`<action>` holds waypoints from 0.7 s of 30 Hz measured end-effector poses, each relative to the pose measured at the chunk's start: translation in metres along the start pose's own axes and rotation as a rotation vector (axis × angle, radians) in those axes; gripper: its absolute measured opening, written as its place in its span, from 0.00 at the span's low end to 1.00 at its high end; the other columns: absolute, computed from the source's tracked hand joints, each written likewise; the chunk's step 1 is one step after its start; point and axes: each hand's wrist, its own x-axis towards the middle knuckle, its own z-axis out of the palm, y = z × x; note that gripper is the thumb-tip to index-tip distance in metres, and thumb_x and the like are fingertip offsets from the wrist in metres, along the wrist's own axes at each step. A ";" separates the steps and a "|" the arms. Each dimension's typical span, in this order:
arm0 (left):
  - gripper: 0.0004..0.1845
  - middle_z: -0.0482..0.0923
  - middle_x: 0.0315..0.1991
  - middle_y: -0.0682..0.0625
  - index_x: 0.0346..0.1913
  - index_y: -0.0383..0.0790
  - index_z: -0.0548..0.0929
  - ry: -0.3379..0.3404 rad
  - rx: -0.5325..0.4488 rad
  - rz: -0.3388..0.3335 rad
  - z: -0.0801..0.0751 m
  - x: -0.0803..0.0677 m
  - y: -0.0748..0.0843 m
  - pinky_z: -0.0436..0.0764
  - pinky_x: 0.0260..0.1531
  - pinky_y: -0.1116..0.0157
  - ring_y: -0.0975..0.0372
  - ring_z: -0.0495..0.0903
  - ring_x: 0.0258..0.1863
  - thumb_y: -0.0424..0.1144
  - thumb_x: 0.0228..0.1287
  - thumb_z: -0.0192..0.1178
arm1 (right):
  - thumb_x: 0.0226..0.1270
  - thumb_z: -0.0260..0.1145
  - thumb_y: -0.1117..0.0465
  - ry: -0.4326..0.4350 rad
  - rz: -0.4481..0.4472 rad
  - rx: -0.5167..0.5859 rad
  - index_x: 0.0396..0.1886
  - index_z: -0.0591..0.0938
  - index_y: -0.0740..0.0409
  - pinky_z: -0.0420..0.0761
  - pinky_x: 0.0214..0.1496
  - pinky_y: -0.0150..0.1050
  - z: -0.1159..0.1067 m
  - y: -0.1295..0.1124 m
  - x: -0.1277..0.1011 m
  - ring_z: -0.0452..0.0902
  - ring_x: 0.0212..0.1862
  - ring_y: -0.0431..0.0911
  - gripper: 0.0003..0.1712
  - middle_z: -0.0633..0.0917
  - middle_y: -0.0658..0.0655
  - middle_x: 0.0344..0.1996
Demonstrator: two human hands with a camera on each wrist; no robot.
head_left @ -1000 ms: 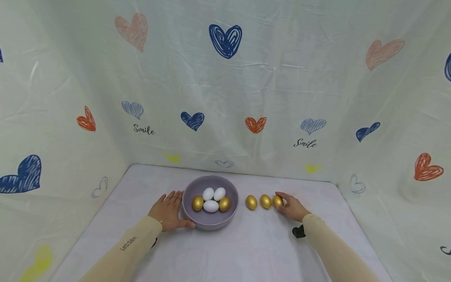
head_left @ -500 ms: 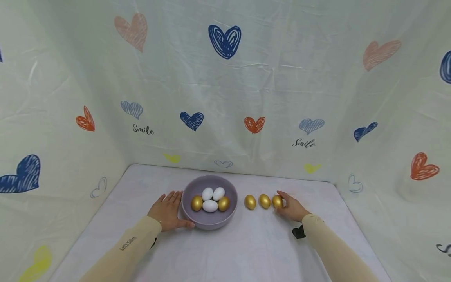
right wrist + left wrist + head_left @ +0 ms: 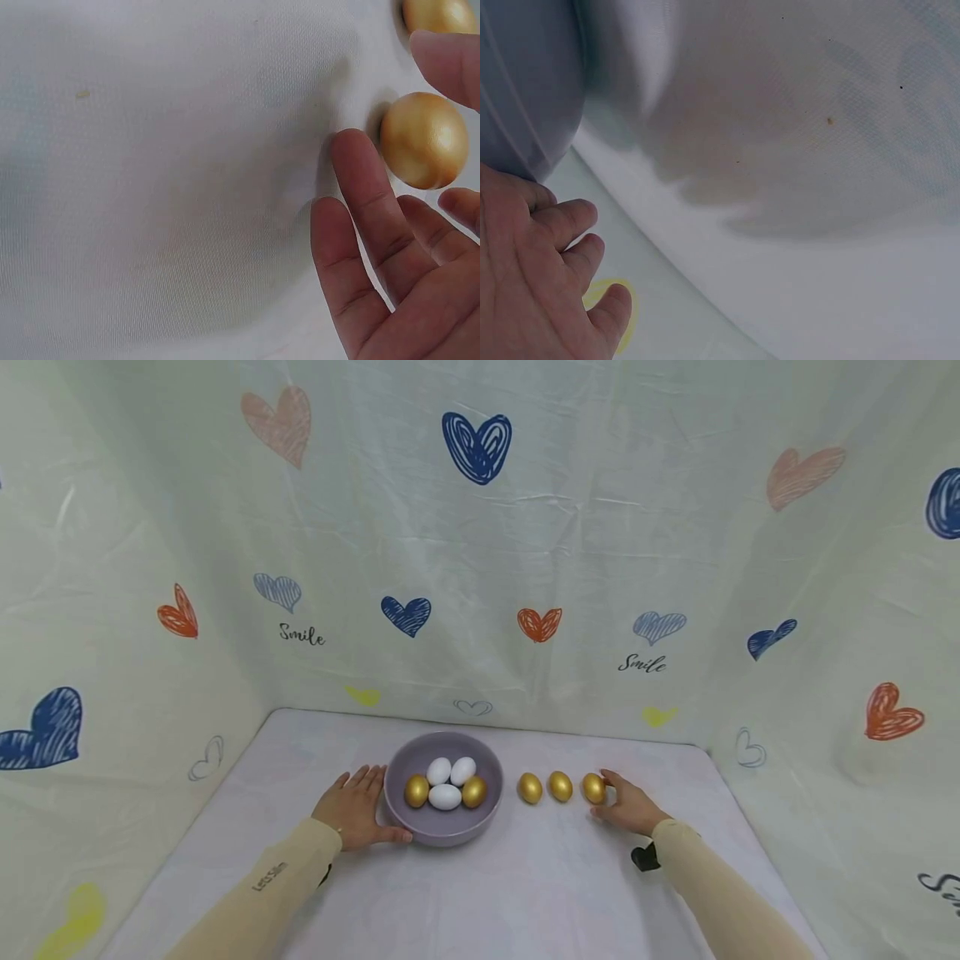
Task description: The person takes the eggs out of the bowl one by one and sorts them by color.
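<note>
A purple bowl [image 3: 444, 838] stands on the table with three white eggs [image 3: 446, 797] and two golden eggs [image 3: 417, 791] in it. Against its left side my left hand [image 3: 352, 810] lies flat, fingers spread, the thumb along the near side. In the left wrist view that hand's fingertips [image 3: 617, 296] show beside the bowl's wall. To the right of the bowl, three more golden eggs [image 3: 530, 787] lie in a row. My right hand [image 3: 630, 808] is at the rightmost golden egg [image 3: 594, 788]. The right wrist view shows this egg [image 3: 425, 140] between thumb and straight, parted fingers, resting on the table.
A pale cloth covers the table [image 3: 480, 902]. Behind it and at both sides hangs a white curtain [image 3: 585, 552] printed with hearts. The middle golden egg [image 3: 560, 786] of the row sits a small gap left of the rightmost one.
The rightmost golden egg has shifted slightly right, widening the gap to its neighbour. My right hand has moved right and its fingers have loosened from the egg. The left hand stays at the bowl.
</note>
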 end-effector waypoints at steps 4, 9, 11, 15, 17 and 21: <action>0.68 0.63 0.70 0.30 0.72 0.23 0.61 0.002 -0.006 0.003 -0.002 -0.001 0.000 0.59 0.69 0.42 0.40 0.60 0.71 0.83 0.46 0.55 | 0.62 0.74 0.53 0.004 -0.002 -0.010 0.74 0.58 0.72 0.62 0.69 0.63 -0.001 0.001 -0.001 0.60 0.70 0.68 0.51 0.66 0.74 0.69; 0.69 0.63 0.71 0.30 0.72 0.23 0.61 -0.003 -0.009 -0.001 -0.002 -0.001 0.001 0.59 0.69 0.42 0.40 0.59 0.72 0.83 0.46 0.55 | 0.62 0.74 0.53 0.004 -0.005 -0.012 0.74 0.58 0.74 0.60 0.70 0.63 -0.002 -0.001 -0.002 0.57 0.71 0.69 0.51 0.63 0.76 0.70; 0.69 0.63 0.70 0.30 0.72 0.23 0.61 -0.003 -0.008 -0.001 -0.001 0.000 0.001 0.59 0.69 0.42 0.40 0.59 0.72 0.83 0.46 0.54 | 0.62 0.74 0.54 0.001 0.003 -0.006 0.74 0.58 0.73 0.59 0.71 0.63 -0.002 -0.002 -0.003 0.57 0.71 0.69 0.51 0.63 0.75 0.70; 0.69 0.63 0.70 0.30 0.72 0.23 0.61 -0.002 -0.002 -0.002 0.000 0.000 0.001 0.58 0.69 0.42 0.40 0.59 0.72 0.83 0.46 0.54 | 0.62 0.74 0.54 -0.006 0.019 -0.005 0.75 0.57 0.72 0.59 0.71 0.63 -0.002 -0.004 -0.003 0.57 0.71 0.69 0.51 0.63 0.75 0.71; 0.69 0.63 0.70 0.30 0.72 0.23 0.62 0.000 -0.001 -0.002 0.001 0.001 0.000 0.58 0.69 0.42 0.40 0.59 0.71 0.83 0.46 0.55 | 0.63 0.74 0.54 -0.008 0.025 -0.003 0.75 0.57 0.72 0.59 0.71 0.63 -0.002 -0.005 -0.003 0.57 0.71 0.69 0.51 0.63 0.74 0.71; 0.69 0.63 0.70 0.30 0.72 0.23 0.62 0.006 -0.003 -0.001 0.002 0.001 -0.001 0.59 0.69 0.41 0.40 0.60 0.71 0.83 0.46 0.55 | 0.63 0.74 0.54 -0.009 0.035 0.002 0.75 0.57 0.72 0.58 0.71 0.63 -0.002 -0.006 -0.003 0.57 0.71 0.68 0.51 0.62 0.74 0.71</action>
